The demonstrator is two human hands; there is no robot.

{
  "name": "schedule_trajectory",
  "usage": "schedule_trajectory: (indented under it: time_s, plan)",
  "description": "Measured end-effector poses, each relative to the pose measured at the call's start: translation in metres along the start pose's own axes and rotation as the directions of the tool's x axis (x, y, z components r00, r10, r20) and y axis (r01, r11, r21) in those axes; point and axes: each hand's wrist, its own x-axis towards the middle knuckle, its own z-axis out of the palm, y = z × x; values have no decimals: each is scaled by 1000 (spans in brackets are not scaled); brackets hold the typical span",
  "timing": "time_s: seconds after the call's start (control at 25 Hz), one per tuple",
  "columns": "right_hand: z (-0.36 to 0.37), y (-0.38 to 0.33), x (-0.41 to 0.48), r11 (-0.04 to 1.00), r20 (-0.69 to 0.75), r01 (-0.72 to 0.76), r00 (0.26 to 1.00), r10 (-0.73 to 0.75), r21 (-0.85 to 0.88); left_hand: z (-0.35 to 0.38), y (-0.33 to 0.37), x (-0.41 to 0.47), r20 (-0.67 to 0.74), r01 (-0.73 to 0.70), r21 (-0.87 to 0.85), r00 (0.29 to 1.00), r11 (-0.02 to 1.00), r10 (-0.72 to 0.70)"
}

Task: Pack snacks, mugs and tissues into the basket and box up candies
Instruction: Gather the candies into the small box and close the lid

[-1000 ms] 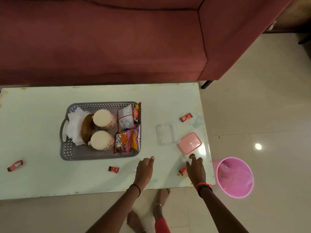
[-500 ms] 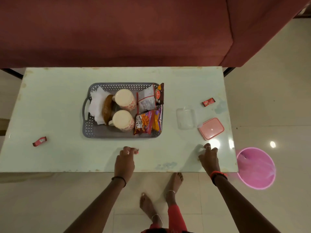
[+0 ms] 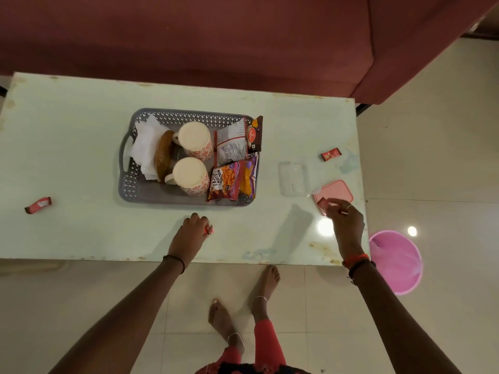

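Just ahead and to the left of my right hand (image 3: 347, 225), the clear plastic box (image 3: 293, 178) sits open on the table (image 3: 81, 130), its long side seemingly running away from me toward the maroon sofa (image 3: 189, 36). That relation decides the next move. My right hand pinches a red candy (image 3: 322, 203) between thumb and fingertips, over the near corner of the pink lid (image 3: 337, 191), which lies just beside the box. I judge that a short reach forward and left would bring it over the box mouth.

My left hand (image 3: 189, 233) is well apart from the box, near the front wall of the grey basket (image 3: 186, 197), fingers curled round a second candy (image 3: 209, 229); the right is plainly nearer. A corner candy (image 3: 331, 153) lies beyond the box, and a left-side candy (image 3: 37, 205) lies far out the other way. The basket holds two mugs (image 3: 194, 140), snack packets (image 3: 225, 183) and tissues (image 3: 143, 141).

The tabletop is pale green, glossy, worn at its edges, with lamp glare beside my right hand. A pink bin (image 3: 395, 261) stands on the tiled floor to the right.
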Motion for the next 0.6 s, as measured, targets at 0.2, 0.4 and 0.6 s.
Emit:
schedule_trajectory:
  time_s: [0.2, 0.4, 0.6]
  plan:
    - [16, -45, 30, 996, 10, 82, 997, -81, -47, -8, 24, -15, -45, -68, -34, 997, 997, 67]
    - [38, -57, 47, 967, 127, 185, 978, -164, -175, -20, 82, -25, -61, -195, -117, 980, 974, 189]
    - [37, -58, 74, 938, 248, 261, 947, -203, -229, -45, 144, 20, -117, -208, -274, 976, 939, 183]
